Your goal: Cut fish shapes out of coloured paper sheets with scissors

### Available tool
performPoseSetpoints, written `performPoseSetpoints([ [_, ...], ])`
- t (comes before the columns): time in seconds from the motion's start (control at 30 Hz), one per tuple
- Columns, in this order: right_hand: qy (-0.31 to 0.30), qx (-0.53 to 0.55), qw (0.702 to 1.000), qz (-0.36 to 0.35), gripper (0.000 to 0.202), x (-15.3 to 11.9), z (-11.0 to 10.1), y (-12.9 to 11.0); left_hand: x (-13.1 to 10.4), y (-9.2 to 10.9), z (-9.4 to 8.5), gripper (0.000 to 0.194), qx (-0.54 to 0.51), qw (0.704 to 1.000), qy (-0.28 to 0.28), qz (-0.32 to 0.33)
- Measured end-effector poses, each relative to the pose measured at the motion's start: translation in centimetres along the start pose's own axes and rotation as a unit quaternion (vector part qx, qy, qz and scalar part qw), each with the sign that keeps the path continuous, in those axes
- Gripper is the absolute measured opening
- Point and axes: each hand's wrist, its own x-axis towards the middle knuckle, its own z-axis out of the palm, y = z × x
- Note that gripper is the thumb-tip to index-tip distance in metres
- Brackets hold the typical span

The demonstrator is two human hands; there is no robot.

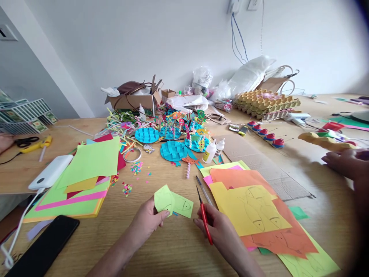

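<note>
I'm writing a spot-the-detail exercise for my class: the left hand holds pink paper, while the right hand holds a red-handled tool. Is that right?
Not quite: the head view shows light-green paper in the left hand. The right hand does hold a red-handled tool.

Slants a bare left forearm point(118, 250) up and inward from the lower edge, a bare right forearm point(242, 252) likewise opposite. Pinches with the bare left hand point(151, 215), thumb on top and pointing right. Grips with the bare right hand point(216, 223), fingers curled, knuckles up, well apart from the left.
</note>
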Motion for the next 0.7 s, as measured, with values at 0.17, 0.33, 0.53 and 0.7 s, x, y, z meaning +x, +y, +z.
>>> performPoseSetpoints([
  [0.17, 0.051, -0.113, 0.992, -0.006, 0.012, 0.6, 0.0, 0.0, 2.5, -0.1, 1.1, 0.053, 0.122, 0.989, -0.063, 0.051],
  [0.33, 0.072, -0.139, 0.988, -0.007, 0.011, 0.8, 0.2, 0.5, 3.8, -0.1, -0.2, 0.046, 0.257, 0.957, -0.052, 0.122],
  [0.53, 0.075, -0.141, 0.987, -0.006, 0.006, 1.4, 0.7, 0.6, 3.6, 0.7, -0.5, 0.045, 0.349, 0.914, -0.065, 0.195],
  [0.7, 0.094, -0.150, 0.983, -0.037, 0.023, 1.6, 1.9, 0.8, 4.5, 0.8, 0.6, 0.043, 0.397, 0.884, -0.077, 0.234],
])
